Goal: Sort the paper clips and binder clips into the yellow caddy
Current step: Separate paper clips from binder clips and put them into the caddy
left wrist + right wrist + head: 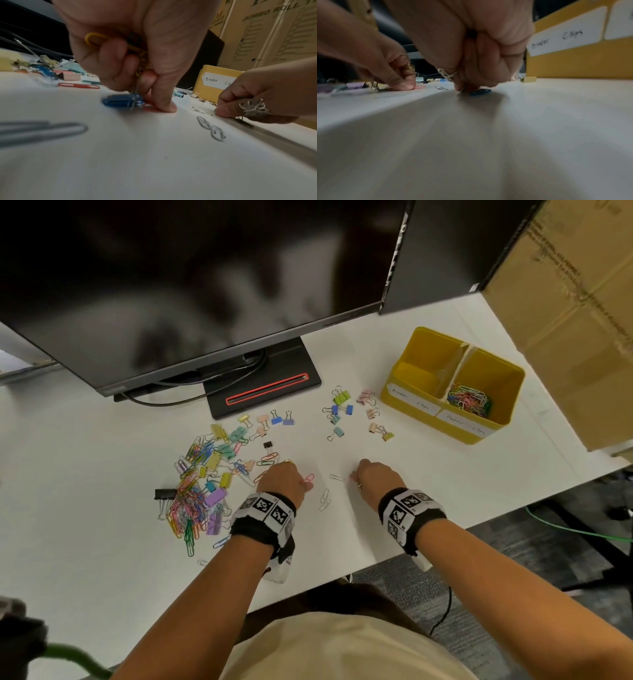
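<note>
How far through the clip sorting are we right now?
Partway. The yellow caddy has paper clips in its right compartment; the left, labelled binder clips, looks empty. The left hand grips several paper clips while the right hand pinches one off the table. A mixed pile and scattered binder clips remain.

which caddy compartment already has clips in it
The right-hand compartment of the yellow caddy, labelled "Paper Clips", holds a heap of coloured paper clips. The left compartment, labelled "Binder Clips", shows only bare yellow.

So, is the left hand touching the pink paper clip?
Touching. The left wrist view shows a finger of the left hand pressing the pink paper clip onto the table.
</note>
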